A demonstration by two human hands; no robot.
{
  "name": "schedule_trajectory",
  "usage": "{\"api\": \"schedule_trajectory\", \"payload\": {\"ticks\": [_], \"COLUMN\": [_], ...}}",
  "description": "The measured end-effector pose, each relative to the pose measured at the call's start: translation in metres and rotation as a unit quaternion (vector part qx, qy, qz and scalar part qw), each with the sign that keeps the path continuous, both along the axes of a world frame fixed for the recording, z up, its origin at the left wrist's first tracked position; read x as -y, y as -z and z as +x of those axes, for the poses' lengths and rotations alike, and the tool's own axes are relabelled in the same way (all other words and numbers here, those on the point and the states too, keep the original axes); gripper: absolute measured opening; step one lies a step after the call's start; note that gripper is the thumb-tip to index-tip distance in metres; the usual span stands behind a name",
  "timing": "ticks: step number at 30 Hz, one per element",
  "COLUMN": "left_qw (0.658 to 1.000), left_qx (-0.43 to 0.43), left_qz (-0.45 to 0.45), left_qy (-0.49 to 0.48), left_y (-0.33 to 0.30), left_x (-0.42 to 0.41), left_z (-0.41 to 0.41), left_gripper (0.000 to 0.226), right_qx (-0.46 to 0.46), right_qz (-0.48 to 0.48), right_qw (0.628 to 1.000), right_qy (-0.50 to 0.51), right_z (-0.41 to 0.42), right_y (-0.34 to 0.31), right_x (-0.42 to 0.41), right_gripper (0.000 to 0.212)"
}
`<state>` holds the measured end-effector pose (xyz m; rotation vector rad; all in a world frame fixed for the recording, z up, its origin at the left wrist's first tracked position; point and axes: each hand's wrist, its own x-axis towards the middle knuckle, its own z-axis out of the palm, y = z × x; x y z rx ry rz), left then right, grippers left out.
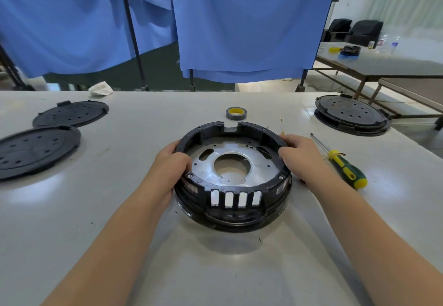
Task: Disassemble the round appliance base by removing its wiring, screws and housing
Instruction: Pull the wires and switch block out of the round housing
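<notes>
The worktop (119,209) carries the round appliance base (232,176) at its middle, directly in front of you and lying flat, its open side up. As a ring it has no long axis; what matters is that it sits squarely between your two hands, so neither is nearer.

Inside the black housing ring (239,191) the metal plate (257,164) with its central hole lies level. Small screws show around the rim, one by your left thumb (189,175) and one at the near right (280,177). No wiring is visible from here.

Your left hand (171,161) grips the left rim of the base, thumb curled over the top edge. Your right hand (300,154) grips the right rim the same way, its fingers (286,151) hooked over the edge. Both forearms reach in from the near side, converging on the base.

Right of the base, just beyond your right wrist, lies the green-and-yellow screwdriver (345,166), tip pointing away from you. I judge the right hand better placed to fetch it for the rim screws. Behind the base sits a roll of tape (236,113).
</notes>
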<state>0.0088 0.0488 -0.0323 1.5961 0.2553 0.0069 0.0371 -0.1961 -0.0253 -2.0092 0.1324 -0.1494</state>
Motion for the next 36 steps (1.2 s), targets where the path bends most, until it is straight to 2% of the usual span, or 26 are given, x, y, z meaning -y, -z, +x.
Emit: {"api": "schedule_trajectory", "payload": {"ticks": [2,8,15,19,26,30,32,34,36], "left_qw": [1.0,0.999,0.991,0.985,0.986,0.982,0.971,0.961,0.964], "left_qx": [0.012,0.037,0.126,0.159,0.108,0.021,-0.003,-0.007,-0.025], "left_qz": [-0.015,-0.028,-0.05,-0.065,-0.124,-0.178,-0.216,-0.236,-0.232], "left_qy": [0.012,0.025,0.016,0.021,0.018,0.051,0.103,0.141,0.126], "left_y": [0.0,0.001,-0.006,-0.006,-0.003,-0.002,-0.006,-0.01,-0.011], "left_x": [-0.001,-0.002,-0.004,-0.002,-0.005,-0.01,-0.013,-0.015,-0.016], "left_z": [0.001,0.003,0.0,-0.002,0.002,0.003,0.0,-0.002,-0.002], "left_gripper": [0.064,0.075,0.086,0.087,0.086,0.087,0.079,0.052,0.031], "right_qx": [0.017,0.051,0.157,0.187,0.184,0.175,0.176,0.179,0.185], "right_qz": [0.002,-0.024,-0.017,-0.011,0.041,0.058,0.064,0.071,0.081], "right_qw": [1.0,0.998,0.987,0.982,0.981,0.981,0.981,0.98,0.978], "right_qy": [-0.004,-0.008,0.007,0.034,0.047,0.054,0.054,0.05,0.047], "right_z": [-0.004,-0.019,-0.026,-0.026,-0.021,-0.016,-0.014,-0.014,-0.013], "right_y": [-0.001,-0.008,-0.017,-0.014,-0.003,-0.001,-0.001,-0.001,-0.001], "right_x": [0.001,0.005,0.006,0.006,0.006,0.013,0.017,0.019,0.02], "right_gripper": [0.047,0.047,0.049,0.049,0.05,0.05,0.05,0.05,0.051]}}
